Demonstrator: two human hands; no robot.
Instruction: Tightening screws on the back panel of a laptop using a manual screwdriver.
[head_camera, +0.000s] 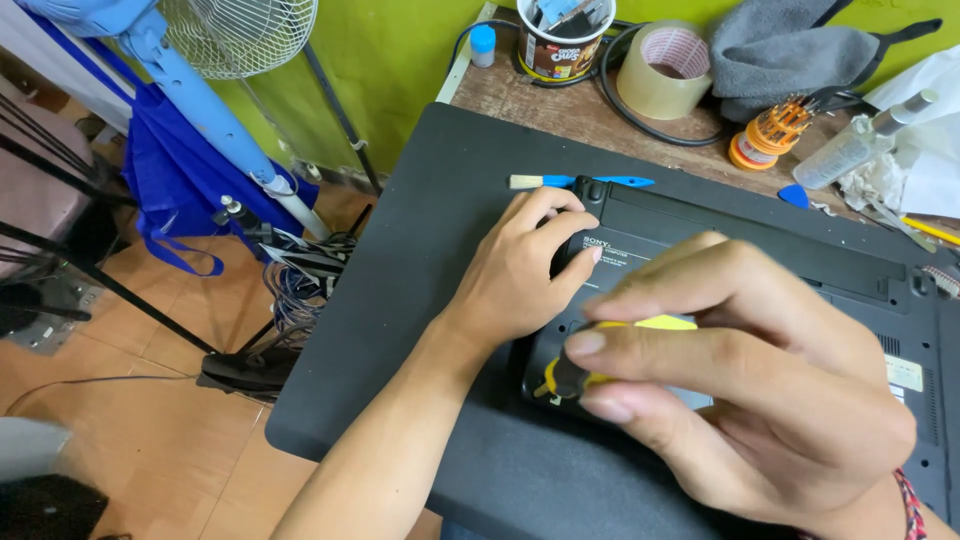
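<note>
A black laptop lies upside down on a dark mat. My left hand rests flat on the laptop's left end, fingers curled over its corner. My right hand is close to the camera, with fingers and thumb closed around a yellow and black screwdriver held over the laptop's underside. The tool's tip is hidden behind my fingers.
A small blue-handled brush lies on the mat behind the laptop. On the wooden table behind it: a tape roll, a cup of tools, an orange bit set, a clear bottle, grey cloth. A fan stand and cables are at left.
</note>
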